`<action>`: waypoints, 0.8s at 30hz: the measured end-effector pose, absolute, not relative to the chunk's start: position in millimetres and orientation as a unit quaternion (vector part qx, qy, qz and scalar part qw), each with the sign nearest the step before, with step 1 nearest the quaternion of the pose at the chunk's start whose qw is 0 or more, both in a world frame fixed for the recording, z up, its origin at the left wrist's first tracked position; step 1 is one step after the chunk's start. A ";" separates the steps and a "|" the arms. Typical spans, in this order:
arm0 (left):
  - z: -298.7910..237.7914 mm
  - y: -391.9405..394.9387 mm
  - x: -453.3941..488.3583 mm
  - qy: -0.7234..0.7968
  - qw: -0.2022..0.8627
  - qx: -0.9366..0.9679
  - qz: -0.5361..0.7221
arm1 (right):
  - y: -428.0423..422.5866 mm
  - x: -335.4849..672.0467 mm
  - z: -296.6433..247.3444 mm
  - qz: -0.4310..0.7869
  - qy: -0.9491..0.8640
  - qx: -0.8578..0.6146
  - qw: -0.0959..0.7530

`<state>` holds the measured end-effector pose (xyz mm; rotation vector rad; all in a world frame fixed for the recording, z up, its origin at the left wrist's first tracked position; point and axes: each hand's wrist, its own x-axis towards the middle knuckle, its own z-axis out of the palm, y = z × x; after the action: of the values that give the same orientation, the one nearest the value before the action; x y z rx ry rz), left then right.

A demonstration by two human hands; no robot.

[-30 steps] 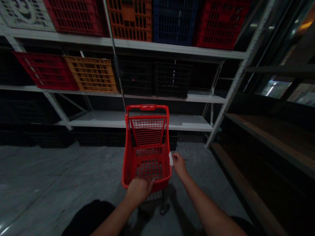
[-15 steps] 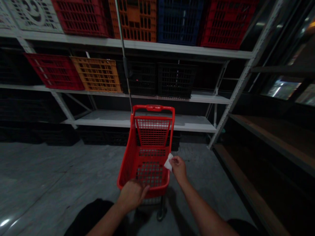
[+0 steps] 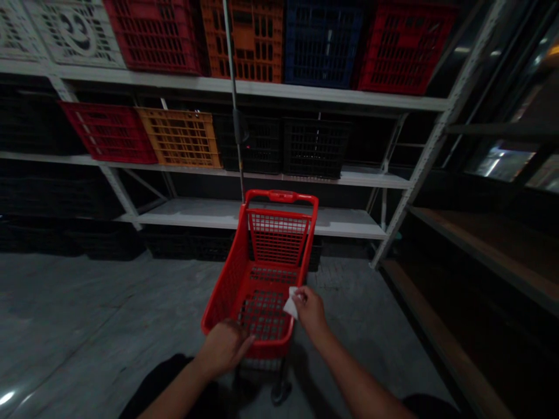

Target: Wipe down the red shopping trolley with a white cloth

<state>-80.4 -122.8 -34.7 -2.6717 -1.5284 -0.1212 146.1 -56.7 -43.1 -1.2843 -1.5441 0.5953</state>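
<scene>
Along a grey concrete floor [image 3: 87, 314], white metal shelving [image 3: 244, 86] is faced, with dark wooden shelves [image 3: 463, 244] seen at the right. On the top row, a red crate [image 3: 152, 35], an orange crate [image 3: 242, 41] and a blue crate [image 3: 323, 43] are lined up. Lower down, a black crate [image 3: 315, 148] is placed beside other crates. A red plastic rolling shopping basket [image 3: 227, 302] is stood on the floor between the person and the shelving. Its long axis is pointed away from the person, towards the shelving, with the handle [image 3: 280, 196] at the far end and a caster wheel [image 3: 279, 394] visible below the near end. The left hand [image 3: 223, 349] is laid on the near rim, but whether it is clamped there cannot be told. The right hand [image 3: 311, 308] is held just beside the right rim, with thumb and fingers pinched together on a piece of white paper [image 3: 290, 304]. That paper is positioned over the basket's inside, gripped and not laid down, so it has not been released into the basket.
</scene>
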 end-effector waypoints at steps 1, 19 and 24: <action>-34.2 -122.5 -80.8 -0.496 0.030 -0.867 -0.036 | -42.7 148.6 -37.7 0.229 -0.639 -0.536 0.502; -19.0 -95.6 -68.4 -0.649 -0.004 -0.758 -0.064 | -14.0 126.2 -30.4 0.161 -0.734 -0.509 0.420; -27.1 -87.2 -2.8 -0.696 -0.018 -0.712 -0.086 | -11.3 120.0 -38.3 0.166 -0.738 -0.495 0.428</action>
<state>-2.8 -87.2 -27.1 -2.2632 -2.2126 -0.2746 120.0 -11.3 -38.3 -1.2354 -1.8436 0.4147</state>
